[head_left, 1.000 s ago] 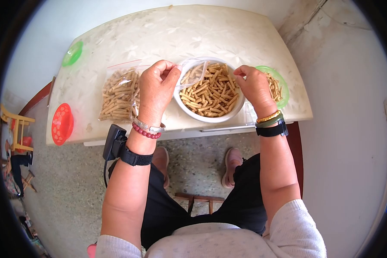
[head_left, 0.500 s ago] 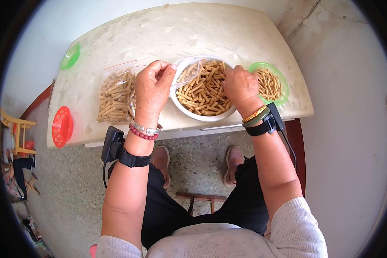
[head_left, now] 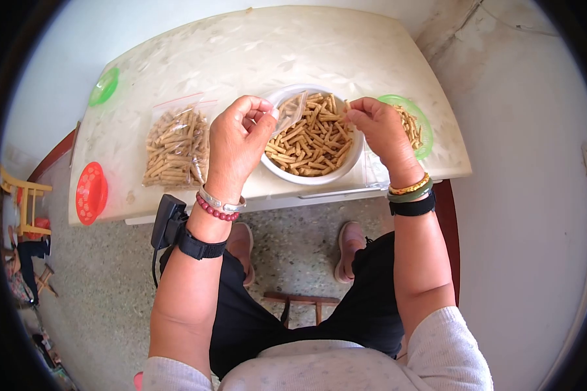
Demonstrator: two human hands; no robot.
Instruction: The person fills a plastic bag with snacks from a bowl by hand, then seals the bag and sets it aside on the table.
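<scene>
My left hand is closed, pinching a small clear plastic bag that hangs over the left rim of a white bowl. Short tan snack sticks fill this bowl. Over its right side, my right hand is closed in a pinch, with one snack stick at its fingertips. Behind that hand, partly hidden, a light green basket holds more sticks. Left of my left hand lie clear zip bags packed with sticks.
A red basket sits at the table's left front edge and a green one at the far left. Clear plastic lies right of the bowl. The pale table meets a wall on the right. A wooden chair stands left.
My right hand has risen from the sticks at the bowl's right side and turned, now with a stick at its fingertips. My left hand has shifted slightly right with the plastic bag.
</scene>
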